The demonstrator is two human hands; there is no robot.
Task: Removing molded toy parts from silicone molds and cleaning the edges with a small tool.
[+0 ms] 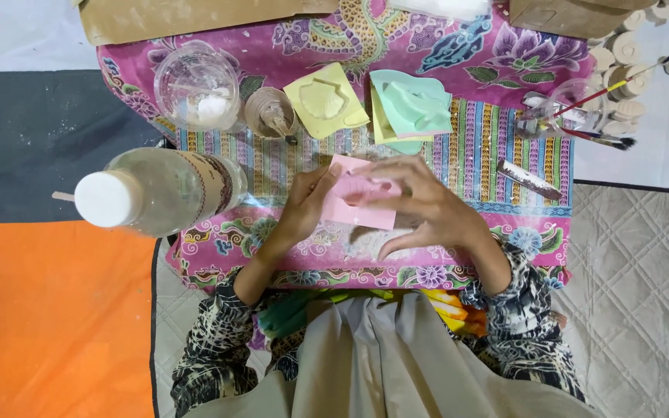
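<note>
both my hands on the pink mould (354,205)
my left hand (302,210) and right hand (420,205) pinch its edges over the patterned cloth (497,147), beside the clear bottle (160,191)

Pink mould (358,203), yellow mould (325,101), floral magenta cloth (497,54).

Long sleeves (209,352) in a black-and-cream abstract print, gathered at the forearms, one at 7 o'clock, the other at 5. Plain beige cloth (381,364) draped down the middle at 6 o'clock. Bright yellow, green and orange fabric (443,306) showing beneath. Bare hands, no rings or watch visible.
</note>
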